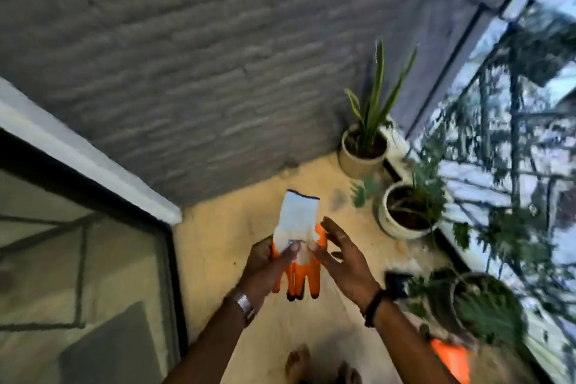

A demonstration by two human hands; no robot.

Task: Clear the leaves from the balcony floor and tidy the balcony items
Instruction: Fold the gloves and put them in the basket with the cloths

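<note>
Glove (299,224): white knit with orange coated palm and fingers, held cuff-up, fingers pointing down, above the floor (218,246). Left hand (268,262): pinched on the glove at the palm edge, thumb over the white fabric; metal watch on the wrist. Right hand (343,259): fingers straight and spread, just right of the glove, touching or nearly touching its orange edge; contact not resolvable through blur. Dark band on the right wrist.

Surroundings, located from the glove:
- Beyond it: grey textured wall (202,56), meeting the floor just behind the cuff.
- Left: dark-framed glass door (87,259) with white ledge above.
- Right and beyond: pale pot (358,162) with tall striped leaves, in the corner by the wall.
- Right, nearer: second pale pot (396,224) with a thin leafy plant.
- Right and below: bushy plant (480,305) in a dark container, with a dark box-like item (397,282) beside it, unidentifiable.
- Far right: railing (514,134) with foliage across it.
- Lower right: orange item (452,358), partly hidden behind the right forearm.
- Directly below: two bare feet (297,363) on the floor.

Small dark specks on the floor left of the hands; too blurred to identify.
</note>
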